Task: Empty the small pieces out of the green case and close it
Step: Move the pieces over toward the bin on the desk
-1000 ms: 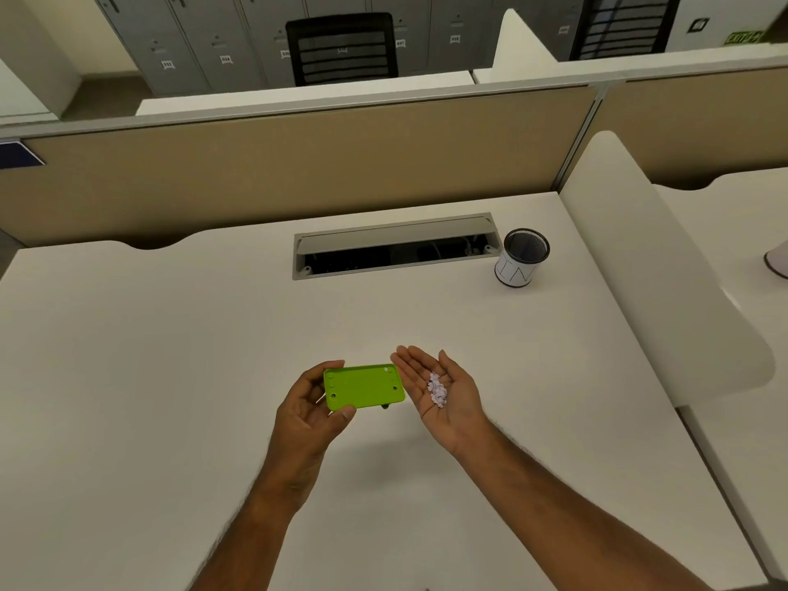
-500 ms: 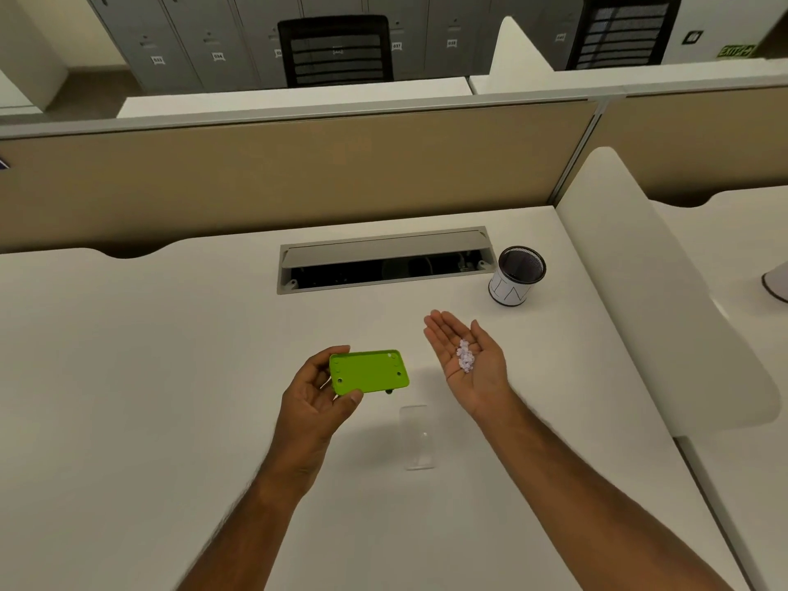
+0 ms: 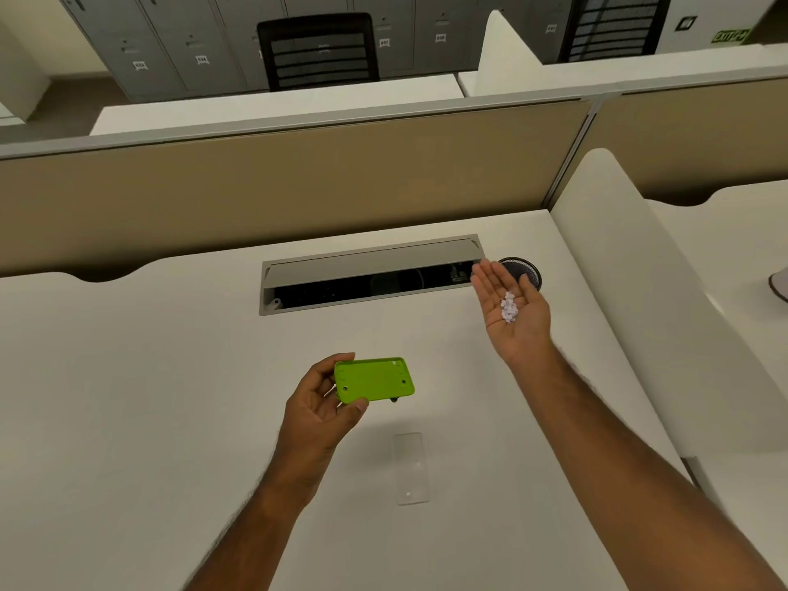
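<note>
While the left hand [image 3: 324, 409] pinches the flat green plastic case [image 3: 374, 379] long-axis sideways, the flat-open right hand [image 3: 511, 311] cradles small white pieces [image 3: 508, 307] just before the black mesh cup [image 3: 522, 270].

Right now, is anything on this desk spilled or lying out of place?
Nothing is spilled: the small pieces sit in the open right hand. The left hand holds the green case. One oddity: a clear flat piece lies loose on the desk.

White desk [image 3: 128, 377], tan partition [image 3: 277, 194], grey lockers [image 3: 192, 40], black mesh chair [image 3: 320, 51]
</note>
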